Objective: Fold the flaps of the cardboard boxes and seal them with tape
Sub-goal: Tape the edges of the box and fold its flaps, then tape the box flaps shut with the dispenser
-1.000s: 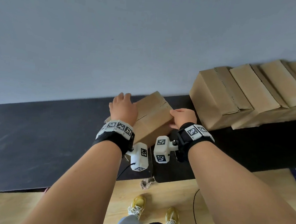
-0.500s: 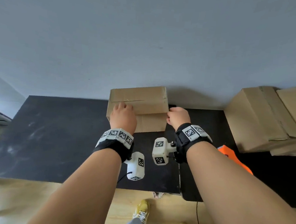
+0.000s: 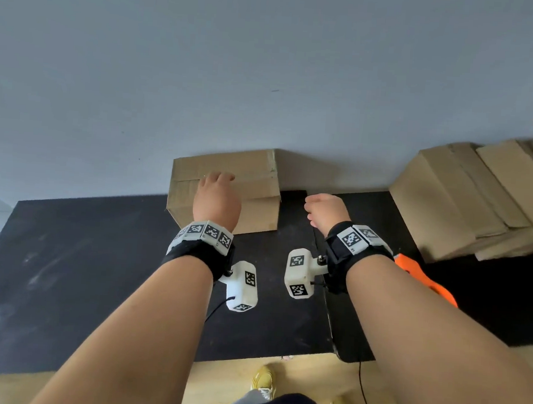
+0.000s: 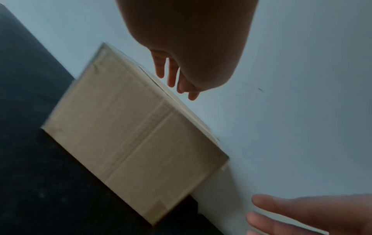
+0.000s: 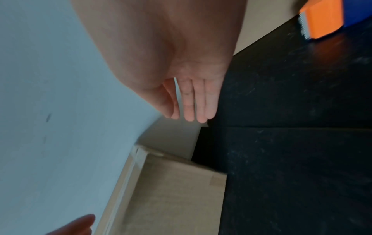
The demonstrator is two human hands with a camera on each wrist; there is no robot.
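A closed cardboard box stands on the black table against the wall. My left hand hovers over its near top edge with fingers straight and loose, holding nothing. My right hand is off the box, just to its right over the table, with fingers extended and empty. An orange tape dispenser lies on the table behind my right forearm, partly hidden.
A row of several cardboard boxes leans at the back right of the table. A grey wall rises right behind the table. The table's near edge and wooden floor lie below my arms.
The box went from a skewed pose in both hands to standing square against the wall. Both hands have let go; the right hand has drawn away to the right.
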